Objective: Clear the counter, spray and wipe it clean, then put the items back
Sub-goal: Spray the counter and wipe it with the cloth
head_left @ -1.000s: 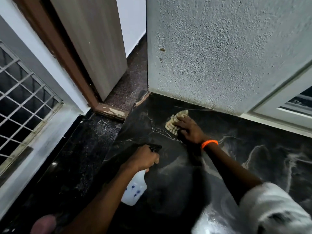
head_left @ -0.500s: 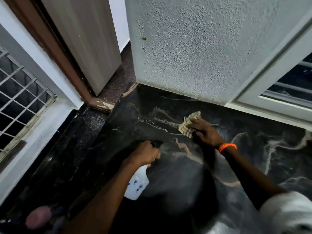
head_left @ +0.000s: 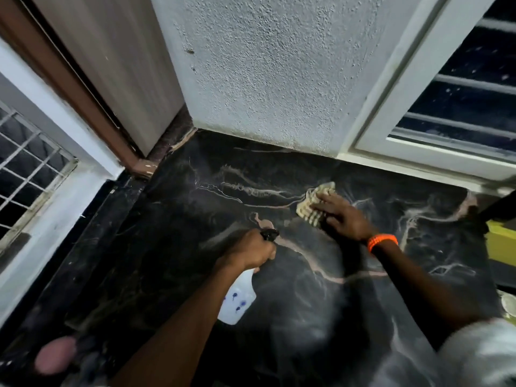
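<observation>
The counter point(head_left: 173, 247) is black marble with pale veins and fills the lower middle of the head view. My right hand point(head_left: 342, 217), with an orange band at the wrist, presses flat on a beige checked cloth point(head_left: 312, 203) toward the back of the counter. My left hand point(head_left: 250, 251) grips the neck of a white spray bottle point(head_left: 237, 301) with blue marks, held just above the counter's middle; its black nozzle points toward the cloth.
A rough white wall point(head_left: 273, 79) rises right behind the counter. White-framed windows sit at the right point(head_left: 460, 107) and far left point(head_left: 28, 163). A brown-framed door point(head_left: 111, 74) stands at the back left. A yellow object point(head_left: 501, 244) is at the right edge, a pink blurred shape point(head_left: 55, 356) at bottom left.
My right hand has slid the cloth to the right along the back of the counter. My left hand with the bottle has stayed near the middle.
</observation>
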